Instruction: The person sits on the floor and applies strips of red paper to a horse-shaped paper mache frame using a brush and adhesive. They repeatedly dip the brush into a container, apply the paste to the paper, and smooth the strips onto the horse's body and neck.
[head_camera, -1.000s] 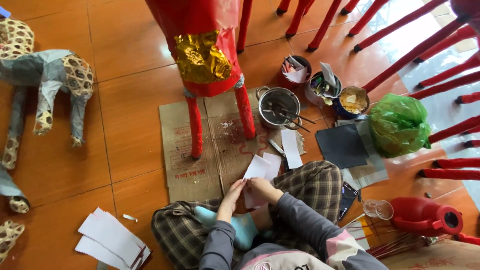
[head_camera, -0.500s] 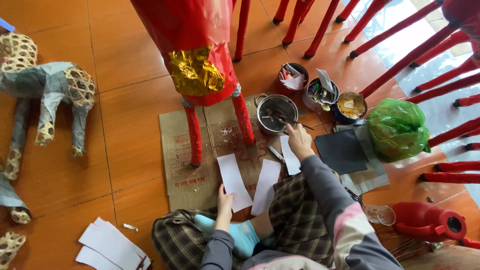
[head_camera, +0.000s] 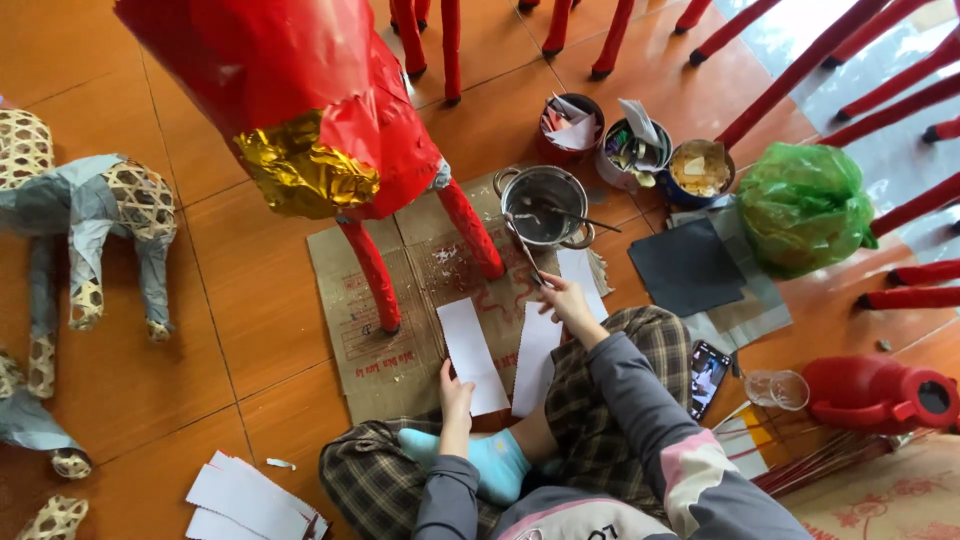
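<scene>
I judge I'm pasting: my right hand (head_camera: 568, 303) pinches a brush (head_camera: 524, 245) beside the glue pot (head_camera: 545, 204); left hand (head_camera: 456, 382) presses flat on 1 white paper strip (head_camera: 472, 352) lying on cardboard (head_camera: 400, 300). Next, coat it evenly.

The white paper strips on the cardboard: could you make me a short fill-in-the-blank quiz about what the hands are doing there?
1. The left hand presses on a white paper strip lying on flat brown ____.
2. The right hand holds a thin brush whose far end reaches to the round ____ pot.
3. Beside the dark grey sheet sits a crumpled ____ plastic bag.

Missing words: cardboard; metal; green
</scene>
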